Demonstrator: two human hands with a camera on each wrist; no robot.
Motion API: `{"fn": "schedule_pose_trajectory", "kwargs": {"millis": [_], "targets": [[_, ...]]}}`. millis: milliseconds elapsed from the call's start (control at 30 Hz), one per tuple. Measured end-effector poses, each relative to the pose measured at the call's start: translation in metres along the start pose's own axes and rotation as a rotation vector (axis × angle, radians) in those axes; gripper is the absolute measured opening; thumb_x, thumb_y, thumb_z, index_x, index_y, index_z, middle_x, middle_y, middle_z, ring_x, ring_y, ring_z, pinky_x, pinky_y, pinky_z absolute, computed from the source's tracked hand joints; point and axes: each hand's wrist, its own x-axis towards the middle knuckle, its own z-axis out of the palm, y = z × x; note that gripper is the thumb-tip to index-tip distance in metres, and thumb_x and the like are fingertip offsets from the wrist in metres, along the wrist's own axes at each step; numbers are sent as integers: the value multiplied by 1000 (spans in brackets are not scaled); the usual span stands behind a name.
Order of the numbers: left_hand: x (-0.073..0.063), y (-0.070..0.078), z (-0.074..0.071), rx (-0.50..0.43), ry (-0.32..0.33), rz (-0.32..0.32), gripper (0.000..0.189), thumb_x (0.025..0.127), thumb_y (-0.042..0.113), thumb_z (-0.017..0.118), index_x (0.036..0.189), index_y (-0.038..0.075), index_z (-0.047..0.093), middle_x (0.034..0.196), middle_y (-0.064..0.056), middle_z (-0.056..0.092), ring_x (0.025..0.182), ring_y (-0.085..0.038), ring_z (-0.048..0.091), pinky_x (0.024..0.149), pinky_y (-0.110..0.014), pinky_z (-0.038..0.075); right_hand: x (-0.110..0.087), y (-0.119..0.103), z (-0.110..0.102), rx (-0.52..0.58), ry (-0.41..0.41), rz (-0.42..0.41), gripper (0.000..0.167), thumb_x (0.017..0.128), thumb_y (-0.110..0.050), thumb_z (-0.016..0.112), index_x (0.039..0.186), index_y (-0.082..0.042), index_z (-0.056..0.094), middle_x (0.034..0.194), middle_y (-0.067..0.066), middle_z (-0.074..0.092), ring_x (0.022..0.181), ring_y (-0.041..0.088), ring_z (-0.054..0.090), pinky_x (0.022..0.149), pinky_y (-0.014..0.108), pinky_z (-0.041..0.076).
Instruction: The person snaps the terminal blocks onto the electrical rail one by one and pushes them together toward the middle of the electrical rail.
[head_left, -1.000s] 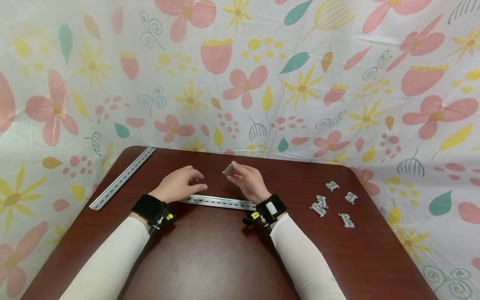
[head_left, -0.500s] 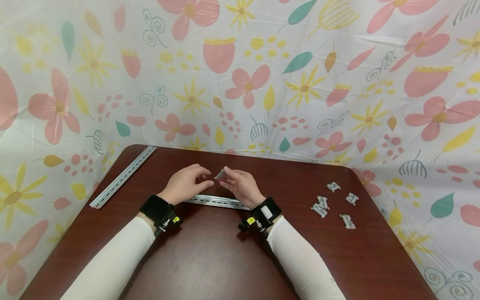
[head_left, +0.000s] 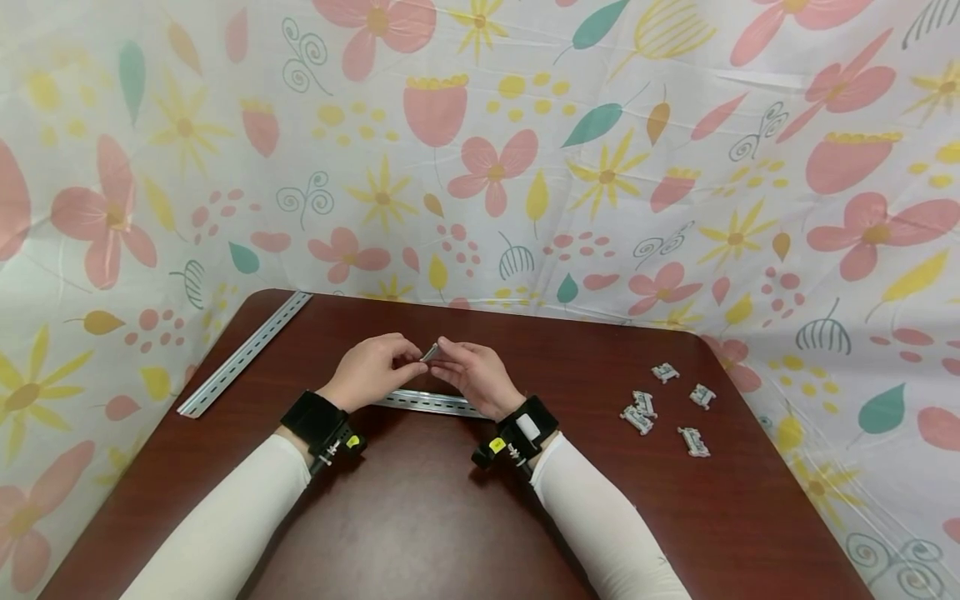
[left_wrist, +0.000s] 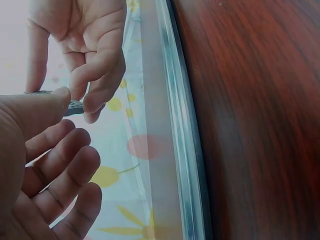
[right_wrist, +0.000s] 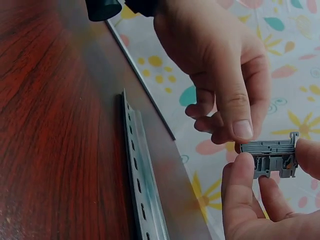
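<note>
A small grey DIN rail terminal block (right_wrist: 270,156) is held in the air between both hands, over the slotted metal rail (head_left: 435,402) that lies across the table. The right hand (head_left: 480,377) grips it between thumb and fingers. From the other side, the left hand (head_left: 369,368) pinches its near end with thumb and index finger; the other left fingers are loosely bent. Seen from the right wrist, the block's moulded side faces the camera. In the left wrist view, the left thumb covers much of the block (left_wrist: 75,107).
A second slotted rail (head_left: 243,357) lies at an angle along the table's left edge. Several loose terminal blocks are scattered at the right, among them one block (head_left: 693,442) nearest the front. Patterned cloth (head_left: 480,167) rises behind the brown table (head_left: 420,517).
The right hand has moved left and slightly down with the terminal block. The left hand has come right to meet it, and its thumb and index finger now pinch the block.
</note>
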Motion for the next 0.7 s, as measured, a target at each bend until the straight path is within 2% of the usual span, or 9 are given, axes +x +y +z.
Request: {"fn": "schedule_pose_trajectory", "kwargs": {"millis": [333, 700], "targets": [[0, 0, 1, 18, 12, 19, 11, 105, 26, 82, 109, 16, 85, 97, 8, 73, 82, -11, 65, 76, -38, 56, 0, 0, 0, -2, -9, 0, 21, 113, -20, 69, 106, -1, 76, 106, 9, 78, 100, 21, 77, 95, 33, 63], [-1, 1, 0, -8, 45, -8, 14, 106, 25, 79, 111, 14, 86, 100, 5, 77, 85, -14, 68, 78, -40, 57, -1, -3, -2, 1, -20, 4, 21, 114, -19, 68, 110, 0, 76, 113, 11, 77, 103, 23, 77, 94, 33, 63]]}}
